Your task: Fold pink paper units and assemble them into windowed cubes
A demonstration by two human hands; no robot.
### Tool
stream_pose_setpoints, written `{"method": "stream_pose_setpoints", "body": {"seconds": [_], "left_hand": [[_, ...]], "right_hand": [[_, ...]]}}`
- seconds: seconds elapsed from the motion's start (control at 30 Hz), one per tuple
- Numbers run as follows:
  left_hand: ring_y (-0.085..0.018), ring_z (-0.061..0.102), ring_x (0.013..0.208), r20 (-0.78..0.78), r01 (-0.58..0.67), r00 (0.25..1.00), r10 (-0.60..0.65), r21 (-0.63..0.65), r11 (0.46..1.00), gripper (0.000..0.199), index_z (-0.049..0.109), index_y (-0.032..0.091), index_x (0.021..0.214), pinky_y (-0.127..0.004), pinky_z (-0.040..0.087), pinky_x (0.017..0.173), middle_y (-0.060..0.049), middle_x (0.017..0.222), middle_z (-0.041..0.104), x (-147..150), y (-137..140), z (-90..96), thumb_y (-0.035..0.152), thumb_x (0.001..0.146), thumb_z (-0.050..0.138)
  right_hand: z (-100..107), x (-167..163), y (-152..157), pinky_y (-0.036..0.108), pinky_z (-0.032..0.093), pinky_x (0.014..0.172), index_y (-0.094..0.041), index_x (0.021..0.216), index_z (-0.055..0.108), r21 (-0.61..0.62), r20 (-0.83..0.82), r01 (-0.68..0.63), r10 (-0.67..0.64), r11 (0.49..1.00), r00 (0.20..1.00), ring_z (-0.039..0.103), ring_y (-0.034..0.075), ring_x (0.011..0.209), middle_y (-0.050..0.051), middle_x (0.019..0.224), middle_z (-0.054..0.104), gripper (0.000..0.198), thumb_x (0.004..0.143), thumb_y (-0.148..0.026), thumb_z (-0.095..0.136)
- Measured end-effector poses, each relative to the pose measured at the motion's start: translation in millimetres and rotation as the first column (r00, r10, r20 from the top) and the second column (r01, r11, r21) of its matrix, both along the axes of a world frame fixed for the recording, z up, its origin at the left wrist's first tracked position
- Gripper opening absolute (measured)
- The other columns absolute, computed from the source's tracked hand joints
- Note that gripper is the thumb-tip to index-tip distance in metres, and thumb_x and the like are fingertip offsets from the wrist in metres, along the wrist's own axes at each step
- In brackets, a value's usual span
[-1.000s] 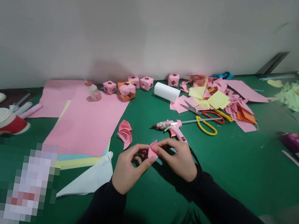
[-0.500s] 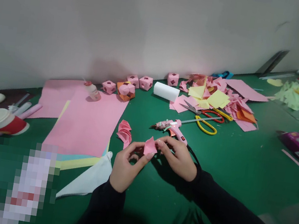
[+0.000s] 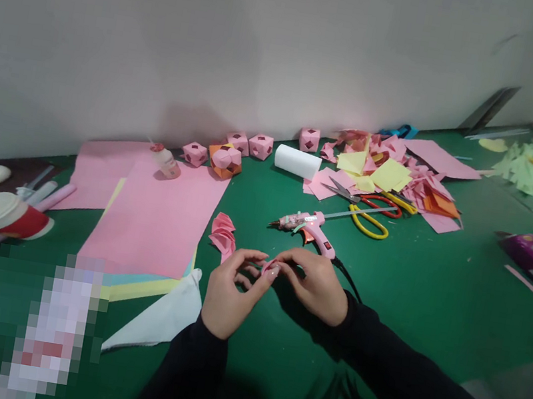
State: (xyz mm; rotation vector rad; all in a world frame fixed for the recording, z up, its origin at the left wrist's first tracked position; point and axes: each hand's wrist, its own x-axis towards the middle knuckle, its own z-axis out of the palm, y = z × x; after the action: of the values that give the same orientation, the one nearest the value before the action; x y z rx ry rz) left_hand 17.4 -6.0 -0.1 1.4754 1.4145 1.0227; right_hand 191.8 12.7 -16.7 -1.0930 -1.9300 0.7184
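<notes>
Between my two hands is a small folded piece of pink paper [image 3: 270, 266], mostly hidden by the fingers. My left hand [image 3: 235, 292] pinches it between thumb and fingers. From the other side, the fingertips of my right hand [image 3: 316, 285] close on its edge. Just beyond my right hand lies a pink glue gun [image 3: 310, 227] with a clear glue stick in its back. A little stack of folded pink paper pieces [image 3: 223, 235] rests on the table past my left fingers.
Large pink sheets [image 3: 157, 216] lie to the left, under a small bottle [image 3: 166, 161]. Folded paper balls [image 3: 225, 161] line the wall beside a white roll [image 3: 297, 162]. Scissors [image 3: 368, 222] and paper scraps [image 3: 388, 165] are at back right. A paper cup [image 3: 28, 220] lies far left.
The pink paper has turned or folded from a broad face to a narrow edge. My right hand has moved slightly left, and its fingers now meet those of the left.
</notes>
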Motion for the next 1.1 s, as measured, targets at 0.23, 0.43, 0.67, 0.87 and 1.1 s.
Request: {"method": "stream_pose_setpoints", "body": {"seconds": [0.23,0.43,0.67,0.87,1.1], "left_hand": [[-0.012,0.066,0.067,-0.217,-0.040,0.971,0.097,0.254,0.966,0.016,0.071,0.019,0.083,-0.021,0.049,0.057,-0.002,0.079,0.072,3.5,-0.5,-5.7,0.030,0.091,0.062],[-0.010,0.062,0.060,-0.259,-0.074,0.950,0.172,0.349,0.934,0.018,0.070,0.018,0.078,-0.020,0.046,0.053,0.000,0.070,0.069,2.5,-1.7,-5.1,0.029,0.090,0.064],[-0.010,0.058,0.055,-0.271,-0.094,0.941,0.203,0.367,0.925,0.018,0.068,0.018,0.076,-0.020,0.045,0.051,0.000,0.069,0.068,1.0,-1.6,-3.9,0.029,0.089,0.063],[-0.009,0.055,0.052,-0.284,-0.077,0.940,0.191,0.368,0.927,0.021,0.068,0.018,0.074,-0.021,0.044,0.051,0.000,0.068,0.068,2.5,-2.4,-4.7,0.030,0.090,0.062],[-0.009,0.055,0.052,-0.307,-0.085,0.927,0.217,0.390,0.917,0.021,0.067,0.018,0.073,-0.021,0.043,0.051,0.001,0.066,0.066,3.0,-3.2,-5.9,0.030,0.090,0.063]], "right_hand": [[-10.0,-1.0,0.6,0.031,0.056,0.072,-0.018,0.096,0.066,0.132,0.107,-0.005,-0.009,0.991,0.994,0.071,0.020,0.078,0.010,0.084,0.073,0.017,0.098,-0.018,0.049],[-7.7,-1.5,0.5,0.032,0.056,0.073,-0.018,0.100,0.064,0.132,0.077,-0.004,-0.006,0.991,0.997,0.070,0.020,0.082,0.010,0.087,0.073,0.022,0.100,-0.018,0.042],[2.2,-3.7,-0.7,0.030,0.053,0.069,-0.019,0.088,0.065,-0.030,0.003,0.090,-0.089,0.996,0.996,0.068,0.017,0.072,0.005,0.079,0.072,0.022,0.099,-0.033,0.052],[3.6,-4.9,-1.1,0.026,0.050,0.062,-0.020,0.077,0.065,-0.090,-0.041,0.080,-0.084,0.993,0.996,0.064,0.014,0.063,0.003,0.071,0.072,0.020,0.092,-0.033,0.065],[-2.6,-4.1,-0.1,0.030,0.053,0.071,-0.018,0.089,0.065,0.089,0.057,0.060,-0.065,0.994,0.996,0.067,0.018,0.074,0.007,0.080,0.072,0.017,0.099,-0.024,0.052]]}}
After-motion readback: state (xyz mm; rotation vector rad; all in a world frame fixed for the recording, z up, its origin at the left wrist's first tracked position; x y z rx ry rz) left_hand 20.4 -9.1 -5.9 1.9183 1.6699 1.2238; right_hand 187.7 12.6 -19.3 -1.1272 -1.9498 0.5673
